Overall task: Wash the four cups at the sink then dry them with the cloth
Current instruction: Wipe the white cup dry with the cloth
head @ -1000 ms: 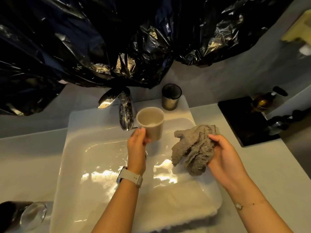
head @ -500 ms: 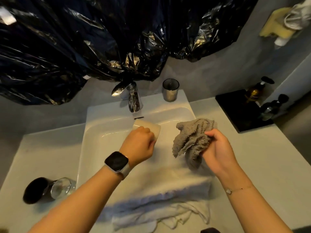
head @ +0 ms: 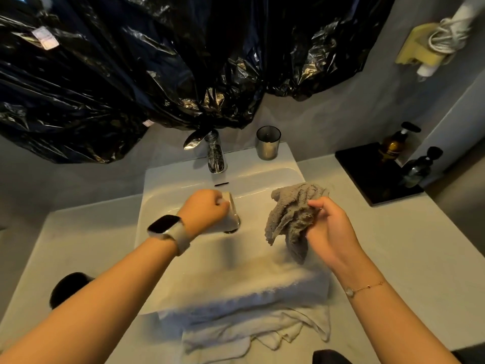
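Observation:
My left hand (head: pixel 203 210) grips a cream cup (head: pixel 231 215) tipped mouth-down over the white sink (head: pixel 162 185); most of the cup is hidden behind my fingers. My right hand (head: pixel 332 229) holds a bunched grey cloth (head: pixel 291 216) above the right part of the basin, apart from the cup. A metallic cup (head: pixel 267 143) stands upright on the sink's back ledge, right of the chrome tap (head: pixel 214 153). On the counter at the left, a dark cup (head: pixel 67 286) lies partly hidden behind my left forearm.
A white towel (head: pixel 249 319) drapes over the sink's front edge. Crinkled black plastic (head: pixel 157 69) hangs over the wall behind the tap. A black tray (head: pixel 367 174) with two pump bottles sits at the right on the grey counter (head: pixel 393 258).
My left hand turned the cream cup from upright to mouth-down and lowered it into the basin. The view pulled back, so the towel's front and more counter show.

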Available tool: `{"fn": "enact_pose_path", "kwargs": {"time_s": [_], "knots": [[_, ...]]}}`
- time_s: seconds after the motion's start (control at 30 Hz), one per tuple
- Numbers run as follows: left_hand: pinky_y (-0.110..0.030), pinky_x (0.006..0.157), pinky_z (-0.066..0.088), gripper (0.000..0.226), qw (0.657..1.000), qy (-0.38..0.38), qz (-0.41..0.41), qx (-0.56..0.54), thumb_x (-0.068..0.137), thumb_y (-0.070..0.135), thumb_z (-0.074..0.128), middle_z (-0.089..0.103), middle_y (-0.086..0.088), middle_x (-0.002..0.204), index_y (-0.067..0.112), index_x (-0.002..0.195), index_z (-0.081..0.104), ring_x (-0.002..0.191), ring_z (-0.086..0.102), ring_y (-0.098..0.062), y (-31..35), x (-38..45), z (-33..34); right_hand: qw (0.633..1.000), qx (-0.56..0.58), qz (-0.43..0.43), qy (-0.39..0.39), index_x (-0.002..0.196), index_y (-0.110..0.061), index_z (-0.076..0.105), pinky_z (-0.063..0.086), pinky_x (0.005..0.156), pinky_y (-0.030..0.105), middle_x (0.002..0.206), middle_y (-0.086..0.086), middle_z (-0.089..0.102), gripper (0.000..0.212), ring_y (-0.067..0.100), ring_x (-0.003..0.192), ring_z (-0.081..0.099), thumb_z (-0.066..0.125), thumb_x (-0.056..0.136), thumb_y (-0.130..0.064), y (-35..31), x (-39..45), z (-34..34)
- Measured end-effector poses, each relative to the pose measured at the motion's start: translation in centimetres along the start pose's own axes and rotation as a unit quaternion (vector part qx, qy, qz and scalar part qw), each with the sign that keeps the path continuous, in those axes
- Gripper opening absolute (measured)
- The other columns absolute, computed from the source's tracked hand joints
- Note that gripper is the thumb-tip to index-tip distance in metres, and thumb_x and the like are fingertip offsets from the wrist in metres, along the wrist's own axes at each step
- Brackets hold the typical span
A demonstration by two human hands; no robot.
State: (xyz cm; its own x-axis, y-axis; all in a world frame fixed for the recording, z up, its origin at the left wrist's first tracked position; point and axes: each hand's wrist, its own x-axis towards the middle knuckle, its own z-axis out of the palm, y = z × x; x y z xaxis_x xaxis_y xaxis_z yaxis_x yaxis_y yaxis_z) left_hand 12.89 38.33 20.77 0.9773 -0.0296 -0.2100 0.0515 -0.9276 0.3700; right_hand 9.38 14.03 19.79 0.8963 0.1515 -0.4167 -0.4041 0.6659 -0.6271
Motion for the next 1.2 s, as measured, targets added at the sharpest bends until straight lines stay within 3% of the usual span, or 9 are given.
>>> {"fn": "enact_pose_path", "kwargs": {"time_s": [0.17, 0.3, 0.4, 0.57, 0.67, 0.77, 0.9, 1.03, 1.2], "knots": [[-0.021, 0.051, 0.031, 0.034, 0.858, -0.119, -0.186, -0.464, 0.094, 0.022, 0.059, 0.037, 0.003, 0.057, 0.020, 0.062, 0.046, 0.051, 0.033, -0.011, -1.8, -1.5, -0.3, 0.977, -0.101, 0.010, -0.186, 0.138, -0.008, 0.042, 0.054, 0.090, 0.031, 0.134, 0.016, 0.057, 0.080, 0.028, 0.124, 0.056, 0.048, 0.063, 0.019, -0.2, -0.7, 2.3], [-0.019, 0.044, 0.015, 0.044, 0.801, -0.196, -0.190, -0.533, 0.093, 0.013, 0.049, 0.021, 0.006, 0.057, 0.024, 0.053, 0.035, 0.048, 0.015, -0.009, -1.8, -2.0, -0.1, 0.921, -0.289, 0.007, -0.263, 0.134, -0.015, 0.047, 0.050, 0.095, 0.024, 0.131, 0.004, 0.061, 0.072, 0.014, 0.122, 0.058, 0.051, 0.076, 0.028, 0.5, 0.2, 4.2], [-0.023, 0.053, 0.007, 0.045, 0.775, -0.207, -0.176, -0.570, 0.090, 0.005, 0.042, 0.017, 0.006, 0.058, 0.025, 0.051, 0.033, 0.056, 0.006, -0.013, -1.5, -2.1, -0.8, 0.816, -0.522, -0.065, -0.239, 0.128, -0.012, 0.056, 0.047, 0.101, 0.026, 0.126, 0.000, 0.062, 0.050, 0.006, 0.113, 0.060, 0.065, 0.084, 0.009, 1.5, 1.5, 4.4], [-0.021, 0.048, 0.004, 0.051, 0.738, -0.256, -0.193, -0.594, 0.094, 0.010, 0.038, 0.019, 0.009, 0.050, 0.024, 0.045, 0.033, 0.039, 0.014, -0.005, -1.8, -1.6, -1.2, 0.754, -0.603, -0.141, -0.218, 0.117, -0.024, 0.059, 0.047, 0.087, 0.017, 0.112, -0.010, 0.061, 0.032, -0.001, 0.101, 0.059, 0.069, 0.087, -0.014, 2.8, 2.3, 4.8], [-0.019, 0.044, 0.007, 0.049, 0.748, -0.274, -0.194, -0.572, 0.097, 0.014, 0.037, 0.020, 0.009, 0.046, 0.024, 0.050, 0.032, 0.036, 0.016, -0.004, -1.5, -1.4, -1.4, 0.751, -0.611, -0.094, -0.233, 0.117, -0.025, 0.060, 0.050, 0.090, 0.021, 0.111, -0.010, 0.067, 0.031, 0.002, 0.103, 0.063, 0.065, 0.087, -0.027, 3.2, 2.5, 4.9], [-0.019, 0.044, 0.007, 0.042, 0.780, -0.274, -0.185, -0.530, 0.099, 0.018, 0.041, 0.019, 0.010, 0.048, 0.023, 0.058, 0.030, 0.039, 0.014, -0.005, -0.9, -1.3, -2.0, 0.794, -0.549, 0.005, -0.262, 0.110, -0.016, 0.065, 0.053, 0.081, 0.022, 0.098, -0.009, 0.073, 0.027, 0.006, 0.094, 0.068, 0.071, 0.084, -0.013, 3.4, 2.4, 4.9], [-0.020, 0.044, 0.012, 0.042, 0.834, -0.247, -0.168, -0.464, 0.098, 0.019, 0.047, 0.020, 0.008, 0.052, 0.022, 0.058, 0.034, 0.046, 0.014, -0.008, 0.2, -1.3, -2.6, 0.784, -0.546, 0.036, -0.292, 0.099, -0.021, 0.068, 0.052, 0.077, 0.019, 0.090, -0.011, 0.075, 0.031, 0.005, 0.089, 0.069, 0.076, 0.077, 0.000, 2.9, 2.2, 5.6], [-0.020, 0.046, 0.012, 0.043, 0.824, -0.261, -0.174, -0.471, 0.099, 0.020, 0.048, 0.022, 0.008, 0.051, 0.021, 0.057, 0.035, 0.046, 0.016, -0.008, 0.5, -1.2, -2.6, 0.765, -0.566, 0.048, -0.304, 0.097, -0.024, 0.067, 0.051, 0.078, 0.020, 0.088, -0.014, 0.074, 0.037, 0.003, 0.088, 0.068, 0.081, 0.072, -0.001, 2.3, 2.1, 5.9], [-0.020, 0.049, 0.026, 0.035, 0.863, -0.188, -0.136, -0.448, 0.098, 0.031, 0.056, 0.036, 0.003, 0.058, 0.018, 0.067, 0.049, 0.049, 0.031, -0.009, 1.2, -2.0, -2.2, 0.824, -0.503, 0.054, -0.257, 0.093, -0.019, 0.069, 0.052, 0.074, 0.019, 0.082, -0.011, 0.075, 0.031, 0.003, 0.082, 0.069, 0.074, 0.076, 0.006, 2.6, 1.6, 5.3]]}}
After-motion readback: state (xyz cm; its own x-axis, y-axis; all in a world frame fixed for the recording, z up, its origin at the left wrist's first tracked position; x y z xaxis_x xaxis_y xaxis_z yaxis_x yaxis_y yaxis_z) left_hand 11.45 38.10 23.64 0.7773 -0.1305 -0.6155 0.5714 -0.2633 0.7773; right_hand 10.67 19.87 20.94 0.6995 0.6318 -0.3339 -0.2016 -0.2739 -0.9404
